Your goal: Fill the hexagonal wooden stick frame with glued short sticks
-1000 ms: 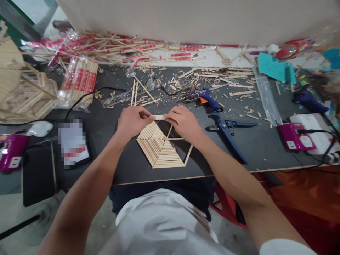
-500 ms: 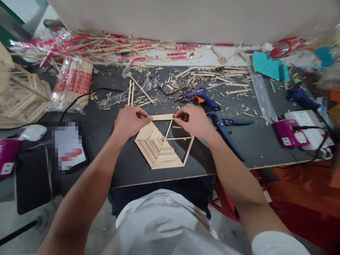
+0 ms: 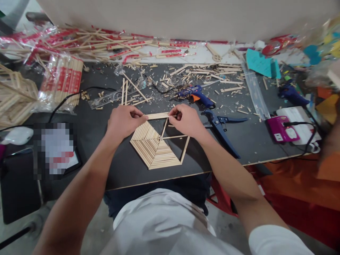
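Note:
A hexagonal frame of wooden sticks (image 3: 159,148) lies flat on the dark table; its left and lower sections are filled with parallel sticks, while the right ones are open. Along its top edge runs a short row of sticks (image 3: 158,116). My left hand (image 3: 124,120) pinches the left end of this row, thumb and fingers together. At the row's right end, my right hand (image 3: 184,118) pinches with thumb and forefinger. The fingertips partly cover both ends of the row.
Behind the hands lie a blue glue gun (image 3: 198,95) and loose stick pieces (image 3: 212,72). Blue cutters (image 3: 221,131) rest right of the frame. Packed sticks (image 3: 62,79), a phone (image 3: 21,184) and a blurred screen (image 3: 60,148) are at left; a purple socket block (image 3: 283,129) is at right.
The whole view has shifted slightly, so the table items appear further left. Both hands keep their hold at the ends of the top row of sticks.

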Available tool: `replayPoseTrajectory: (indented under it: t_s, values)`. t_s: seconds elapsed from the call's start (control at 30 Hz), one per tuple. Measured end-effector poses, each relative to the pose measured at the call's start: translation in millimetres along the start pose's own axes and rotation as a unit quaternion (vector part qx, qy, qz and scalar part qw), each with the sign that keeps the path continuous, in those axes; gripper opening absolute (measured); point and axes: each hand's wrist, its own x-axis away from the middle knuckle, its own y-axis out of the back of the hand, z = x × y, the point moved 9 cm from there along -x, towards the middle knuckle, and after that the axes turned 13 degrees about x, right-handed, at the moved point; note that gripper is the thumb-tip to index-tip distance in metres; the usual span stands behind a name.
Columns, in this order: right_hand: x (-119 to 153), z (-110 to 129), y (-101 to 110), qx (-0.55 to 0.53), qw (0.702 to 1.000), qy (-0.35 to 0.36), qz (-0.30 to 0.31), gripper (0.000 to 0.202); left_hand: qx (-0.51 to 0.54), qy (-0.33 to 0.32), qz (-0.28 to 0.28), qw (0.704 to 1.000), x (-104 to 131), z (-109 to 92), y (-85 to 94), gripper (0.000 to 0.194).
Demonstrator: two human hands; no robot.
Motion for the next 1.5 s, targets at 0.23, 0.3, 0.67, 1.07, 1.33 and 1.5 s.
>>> replayPoseTrajectory:
  t_s: [0.23, 0.3, 0.67, 1.07, 1.33, 1.5]
  values:
    - [-0.6, -4.6, -1.7, -0.028, 0.999, -0.017, -0.002, 0.002, -0.006, 0.021, 0.001, 1.000, 1.6, -0.2, 0.0, 0.028]
    - [-0.7, -6.6, -2.5, -0.035, 0.999, -0.021, 0.001, 0.002, -0.009, 0.029, 0.001, 1.000, 2.3, -0.4, 0.0, 0.028]
    - [-2.7, -8.8, -3.5, -0.055, 0.998, -0.029, 0.018, 0.002, -0.086, 0.006, 0.024, 0.996, 6.7, -13.5, -5.6, 0.024]
    - [-3.5, -7.9, -3.9, -0.061, 0.998, -0.024, 0.019, 0.004, -0.111, -0.035, 0.020, 0.993, 7.2, -21.7, -8.7, 0.018]
    - [-4.2, -7.0, -3.8, -0.068, 0.997, -0.029, 0.029, 0.003, -0.162, -0.266, 0.022, 0.950, 25.9, -58.9, -38.8, 0.023]
    - [-5.3, -6.3, -3.0, -0.063, 0.997, -0.029, 0.027, 0.002, -0.314, -0.342, 0.014, 0.886, 37.5, -76.6, -59.2, 0.025]
